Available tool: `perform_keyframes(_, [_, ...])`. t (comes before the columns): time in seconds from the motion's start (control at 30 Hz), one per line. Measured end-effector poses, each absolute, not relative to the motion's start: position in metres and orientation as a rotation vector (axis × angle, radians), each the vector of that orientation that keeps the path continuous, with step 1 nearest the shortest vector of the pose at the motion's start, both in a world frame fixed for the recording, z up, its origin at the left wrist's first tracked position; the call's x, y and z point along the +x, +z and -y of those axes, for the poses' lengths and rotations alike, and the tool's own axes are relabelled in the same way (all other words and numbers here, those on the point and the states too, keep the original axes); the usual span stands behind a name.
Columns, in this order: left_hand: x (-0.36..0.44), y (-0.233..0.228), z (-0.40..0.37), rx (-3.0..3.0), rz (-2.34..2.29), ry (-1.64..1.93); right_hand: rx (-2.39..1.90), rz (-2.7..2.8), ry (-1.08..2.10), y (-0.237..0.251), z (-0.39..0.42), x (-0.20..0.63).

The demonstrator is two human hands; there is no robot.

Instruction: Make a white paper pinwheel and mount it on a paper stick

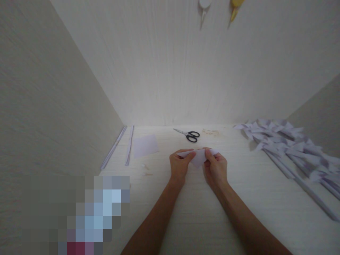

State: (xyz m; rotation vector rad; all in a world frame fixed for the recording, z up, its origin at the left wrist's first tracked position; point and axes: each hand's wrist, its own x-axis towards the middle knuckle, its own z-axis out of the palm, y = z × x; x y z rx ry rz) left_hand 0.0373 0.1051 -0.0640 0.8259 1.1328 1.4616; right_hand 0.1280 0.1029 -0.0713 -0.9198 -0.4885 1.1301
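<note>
Pinching folded paper piece (198,157) betw. both hands: left hand (178,165) fingers clamped on its left edge, right hand (216,167) on right; forearms converge, wrists just above table (239,198).

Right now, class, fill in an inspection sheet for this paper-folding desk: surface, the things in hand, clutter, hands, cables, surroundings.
Surface: pale wood-grain desk, with small brownish marks near the back edge.
Things in hand: folded paper piece, held just above the desk between both hands.
Clutter: scissors lying closed behind the hands; flat paper square to the left; two thin paper strips further left; pile of folded paper pinwheels on sticks to the right.
Hands: left hand and right hand both pinch the paper's edges.
Cables: nothing seen.
Surroundings: pale walls on three sides; white hook and yellow hook on the back wall.
</note>
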Motion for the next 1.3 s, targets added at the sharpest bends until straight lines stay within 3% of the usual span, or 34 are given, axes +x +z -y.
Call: perform_keyframes(1.3, [0.0353,-0.0674,-0.1078,0.762,-1.188,1.454,-0.844,0.454,1.207,-0.075,-0.1067,0.1352])
